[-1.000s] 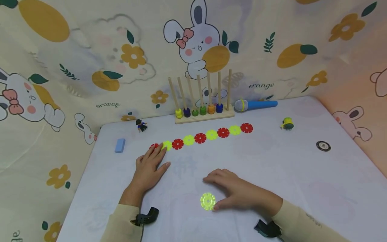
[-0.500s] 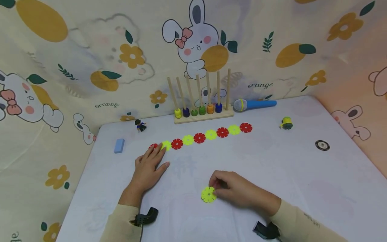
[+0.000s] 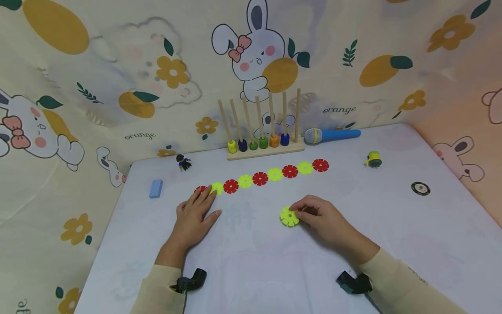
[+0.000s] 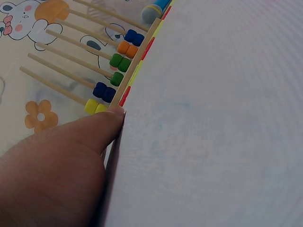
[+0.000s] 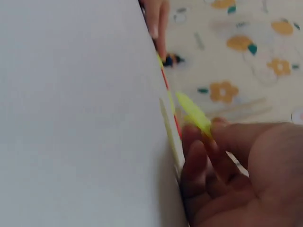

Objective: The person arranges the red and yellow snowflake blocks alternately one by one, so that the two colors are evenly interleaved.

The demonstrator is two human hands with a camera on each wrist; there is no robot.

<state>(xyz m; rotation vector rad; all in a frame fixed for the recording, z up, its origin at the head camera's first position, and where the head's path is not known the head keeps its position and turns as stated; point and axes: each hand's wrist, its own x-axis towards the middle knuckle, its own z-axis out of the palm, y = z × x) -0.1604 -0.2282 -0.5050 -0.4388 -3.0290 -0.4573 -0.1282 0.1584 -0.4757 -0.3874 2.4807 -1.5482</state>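
Observation:
My right hand point(image 3: 331, 222) pinches a yellow-green notched plastic disc point(image 3: 287, 220) between thumb and fingers, in front of the row. In the right wrist view the same disc point(image 5: 195, 112) appears edge-on at the fingertips. My left hand point(image 3: 192, 222) lies with its fingers extended, its fingertips over the left end of a row of alternating red and yellow-green discs point(image 3: 260, 178). Those fingers partly cover the leftmost red disc point(image 3: 200, 189) and the yellow-green disc point(image 3: 217, 188) beside it. Only the thumb side of the left hand point(image 4: 71, 156) shows in the left wrist view.
Behind the row stands a wooden peg rack point(image 3: 266, 153) with coloured beads. A blue toy microphone point(image 3: 337, 136) lies to its right. A small figurine point(image 3: 183, 162) and a blue block point(image 3: 155, 188) are at left; a green-yellow toy point(image 3: 374, 159) and a black round chip point(image 3: 421, 188) at right.
My right hand has taken hold of the loose yellow-green disc and carried it off its spot, away from me and to the right, towards the row. The left hand has stayed put.

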